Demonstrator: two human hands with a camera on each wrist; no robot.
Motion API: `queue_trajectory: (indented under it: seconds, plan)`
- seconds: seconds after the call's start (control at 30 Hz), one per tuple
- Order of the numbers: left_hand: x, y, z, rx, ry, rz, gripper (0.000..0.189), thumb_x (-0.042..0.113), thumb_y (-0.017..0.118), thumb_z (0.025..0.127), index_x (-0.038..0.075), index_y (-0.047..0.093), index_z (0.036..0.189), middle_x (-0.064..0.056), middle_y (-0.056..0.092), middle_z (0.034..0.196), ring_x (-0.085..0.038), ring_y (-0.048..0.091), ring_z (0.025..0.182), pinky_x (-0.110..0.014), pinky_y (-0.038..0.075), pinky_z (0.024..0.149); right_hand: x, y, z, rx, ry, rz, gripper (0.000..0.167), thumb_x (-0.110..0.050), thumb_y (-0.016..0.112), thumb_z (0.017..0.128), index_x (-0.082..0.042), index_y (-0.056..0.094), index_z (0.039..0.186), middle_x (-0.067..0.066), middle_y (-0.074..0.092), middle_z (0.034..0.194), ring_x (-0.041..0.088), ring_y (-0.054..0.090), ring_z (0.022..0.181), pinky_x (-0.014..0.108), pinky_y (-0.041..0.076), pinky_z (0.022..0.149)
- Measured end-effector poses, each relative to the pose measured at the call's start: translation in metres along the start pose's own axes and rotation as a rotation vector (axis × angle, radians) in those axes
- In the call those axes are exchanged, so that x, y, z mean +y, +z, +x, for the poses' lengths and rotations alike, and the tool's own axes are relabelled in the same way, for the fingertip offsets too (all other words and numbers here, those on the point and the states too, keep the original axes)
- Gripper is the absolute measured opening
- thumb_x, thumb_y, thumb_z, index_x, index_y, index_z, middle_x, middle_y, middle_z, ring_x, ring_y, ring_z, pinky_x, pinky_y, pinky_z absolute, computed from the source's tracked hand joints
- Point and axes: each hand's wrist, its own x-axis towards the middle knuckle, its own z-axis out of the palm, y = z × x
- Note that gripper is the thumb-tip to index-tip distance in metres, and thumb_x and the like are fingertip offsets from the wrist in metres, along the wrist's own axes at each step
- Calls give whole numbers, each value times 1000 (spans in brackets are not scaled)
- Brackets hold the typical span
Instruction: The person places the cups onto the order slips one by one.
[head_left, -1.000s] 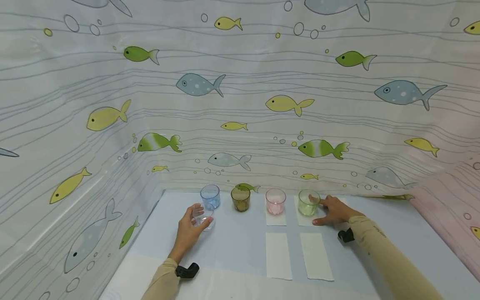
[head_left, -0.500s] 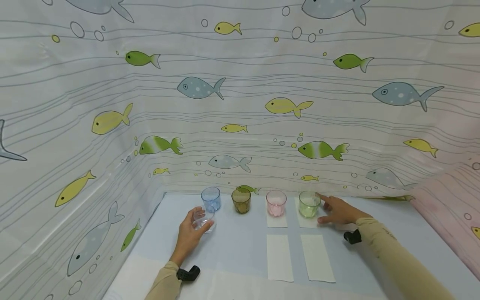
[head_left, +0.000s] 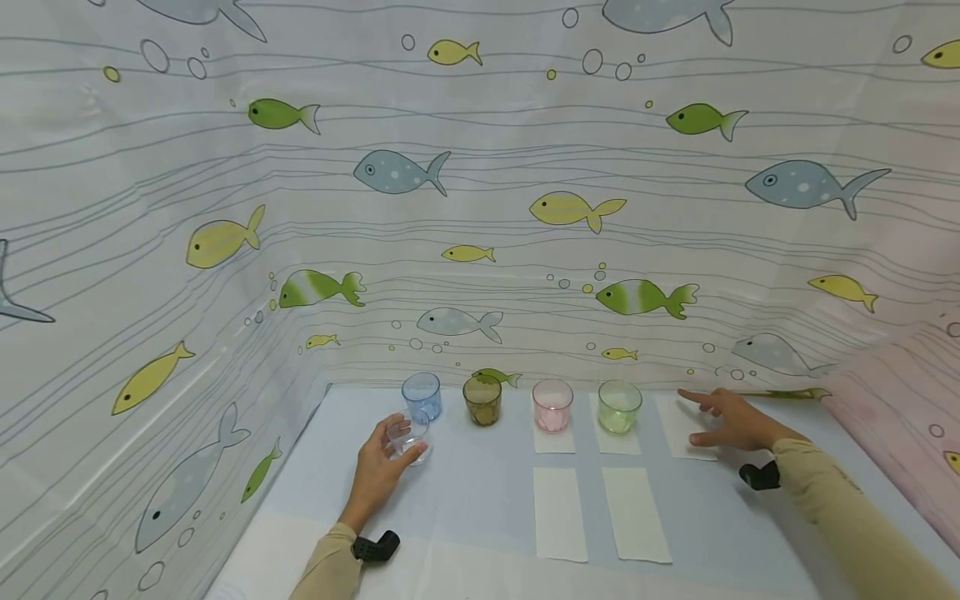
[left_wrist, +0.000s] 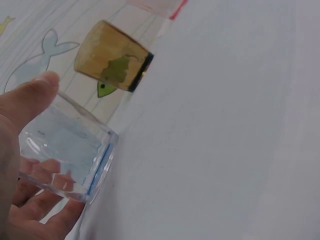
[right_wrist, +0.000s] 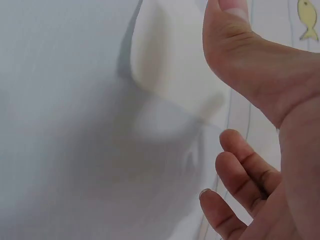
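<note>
In the head view my left hand (head_left: 377, 468) holds a clear glass (left_wrist: 65, 142) upright, thumb on its near side and fingers round the other. A blue glass (head_left: 422, 390) stands right behind it. Farther along the back row come an amber glass (head_left: 482, 402), a pink glass (head_left: 552, 407) and a green glass (head_left: 619, 408). To the right of the green glass, my right hand (head_left: 733, 423) hovers with fingers extended and nothing in its grasp. Below its fingertips lies a white paper strip (head_left: 675, 429), whose corner also shows in the right wrist view.
Paper strips lie under the pink and green glasses. Two more, a left front strip (head_left: 560, 514) and a right front strip (head_left: 636, 514), lie nearer me. Fish-printed cloth (head_left: 480, 208) walls the pale table (head_left: 465, 508) at the back and sides.
The right hand has let go of the green glass and moved right, uncovering the paper strip there. The left hand has stayed in place with the clear glass.
</note>
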Motion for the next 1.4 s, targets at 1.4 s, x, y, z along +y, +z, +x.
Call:
queue_trajectory:
  seconds: [1.4]
  plan:
    - [17,-15,6,-70,29,-86,71,9,90,84,-4,56,144,-24,66,141,-41,64,132,-57,47,116,23,4,-6,-123,50,51,93,-44,84,89,-1,39,159,23,49,112,28,47,98,36,42,81]
